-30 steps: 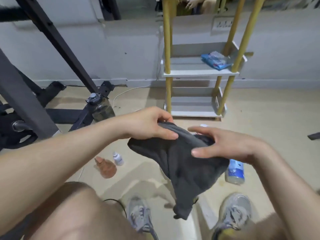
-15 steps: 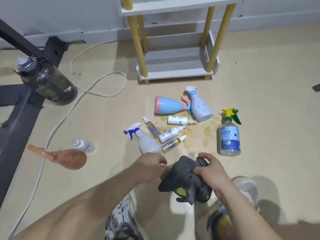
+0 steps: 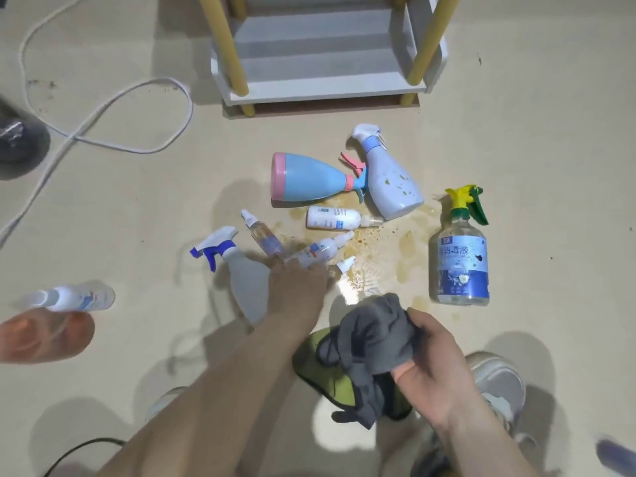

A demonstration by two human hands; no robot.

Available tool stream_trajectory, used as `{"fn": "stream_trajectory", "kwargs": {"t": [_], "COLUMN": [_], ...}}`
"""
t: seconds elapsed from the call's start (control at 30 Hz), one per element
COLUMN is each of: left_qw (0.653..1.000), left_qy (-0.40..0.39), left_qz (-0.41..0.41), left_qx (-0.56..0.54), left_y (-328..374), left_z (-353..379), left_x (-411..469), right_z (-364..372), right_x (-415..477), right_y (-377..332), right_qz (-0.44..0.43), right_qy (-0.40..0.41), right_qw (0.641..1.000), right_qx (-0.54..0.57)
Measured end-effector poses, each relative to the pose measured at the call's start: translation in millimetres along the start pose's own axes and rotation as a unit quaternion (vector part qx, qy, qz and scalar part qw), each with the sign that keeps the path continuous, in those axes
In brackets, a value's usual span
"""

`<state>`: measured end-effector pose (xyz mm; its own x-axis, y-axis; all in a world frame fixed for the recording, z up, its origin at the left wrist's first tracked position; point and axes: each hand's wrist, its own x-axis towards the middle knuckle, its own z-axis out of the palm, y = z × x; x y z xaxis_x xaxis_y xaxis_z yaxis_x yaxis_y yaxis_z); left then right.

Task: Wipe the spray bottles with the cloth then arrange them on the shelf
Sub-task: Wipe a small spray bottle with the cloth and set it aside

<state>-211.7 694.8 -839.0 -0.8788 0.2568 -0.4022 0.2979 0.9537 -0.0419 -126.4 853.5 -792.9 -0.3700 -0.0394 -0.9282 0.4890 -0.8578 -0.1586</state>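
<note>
Left hand (image 3: 297, 287) off cloth (image 3: 375, 335), over bottles (image 3: 320, 252)

The clear bottle (image 3: 459, 266) has a blue label (image 3: 461, 251) reading "消毒液"; its smaller print is illegible. Print on the small white bottle (image 3: 332, 218) is too blurred to read.

Left grip (image 3: 297, 290) stretched forward, blurred, right grip (image 3: 434, 373) clenching cloth (image 3: 375, 339)

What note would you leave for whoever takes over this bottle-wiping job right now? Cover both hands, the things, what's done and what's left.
Left hand: down on the small bottles, grip hidden.
Right hand: grips the grey cloth.
Spray bottles: on the stained floor before the shelf; orange bottle far left.
Done: no bottle on the shelf tier in view.
Left: wipe each, then shelve all.
</note>
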Motion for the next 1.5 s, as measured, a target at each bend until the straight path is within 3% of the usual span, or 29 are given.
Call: {"fn": "stream_trajectory", "kwargs": {"t": [0.07, 0.13, 0.23, 0.3, 0.47, 0.53, 0.6, 0.7, 0.77, 0.87, 0.97, 1.03, 1.1, 1.13, 1.2, 1.3, 1.33, 1.37, 1.47, 1.5], "left_qw": [0.992, 0.942, 0.772, 0.690, 0.629, 0.624, 0.644, 0.727, 0.755, 0.708, 0.677, 0.717, 0.725, 0.703, 0.624, 0.479, 0.459, 0.472, 0.608, 0.633], "left_qy": [-0.013, -0.050, -0.088, -0.084, 0.003, 0.035, 0.062, 0.134, 0.165, 0.200, 0.091, 0.056, 0.089, 0.112, 0.124, 0.057, 0.034, 0.037, 0.190, 0.234], "left_qz": [-0.056, -0.144, -0.220, -0.222, -0.172, -0.149, -0.121, -0.075, -0.039, 0.013, 0.102, 0.110, 0.076, 0.052, 0.038, 0.118, 0.142, 0.156, 0.105, 0.077], "left_qx": [-0.113, -0.298, -0.589, -0.683, -0.758, -0.766, -0.753, -0.669, -0.634, -0.677, -0.723, -0.686, -0.679, -0.701, -0.771, -0.868, -0.876, -0.867, -0.764, -0.734], "left_y": [-2, -5, -5, -1, 7, 12, 16, 16, 8, -9, -19, -20, -23, -24, -21, -6, -1, 1, 4, 3], "left_z": [-7, -17, -45, -68, -131, -156, -174, -192, -207, -233, -246, -255, -261, -263, -267, -275, -275, -274, -268, -264], "left_x": [-2, -7, -26, -47, -96, -119, -145, -176, -192, -210, -224, -239, -250, -254, -262, -278, -283, -287, -287, -284], "right_z": [4, 5, 13, 25, 60, 70, 79, 82, 80, 75, 73, 74, 75, 75, 77, 77, 76, 75, 69, 67], "right_x": [-4, -6, -18, -34, -95, -123, -153, -189, -210, -246, -278, -296, -307, -309, -309, -301, -301, -301, -296, -296], "right_y": [2, 1, -3, -5, -2, 0, -1, -6, -15, -34, -44, -50, -56, -55, -44, -9, 1, 8, 27, 36], "right_qz": [0.011, 0.009, 0.000, -0.036, -0.189, -0.219, -0.244, -0.289, -0.319, -0.308, -0.253, -0.254, -0.317, -0.364, -0.470, -0.621, -0.650, -0.670, -0.702, -0.709], "right_qy": [-0.044, -0.089, -0.136, -0.133, -0.168, -0.214, -0.234, -0.232, -0.252, -0.374, -0.495, -0.500, -0.430, -0.366, -0.236, -0.124, -0.099, -0.083, -0.101, -0.108], "right_qw": [0.999, 0.994, 0.988, 0.991, 0.954, 0.930, 0.909, 0.872, 0.844, 0.794, 0.730, 0.709, 0.689, 0.670, 0.609, 0.520, 0.512, 0.509, 0.494, 0.475], "right_qx": [0.027, 0.065, 0.076, -0.002, -0.159, -0.202, -0.244, -0.321, -0.351, -0.368, -0.397, -0.426, -0.490, -0.534, -0.594, -0.573, -0.553, -0.534, -0.503, -0.510]}}
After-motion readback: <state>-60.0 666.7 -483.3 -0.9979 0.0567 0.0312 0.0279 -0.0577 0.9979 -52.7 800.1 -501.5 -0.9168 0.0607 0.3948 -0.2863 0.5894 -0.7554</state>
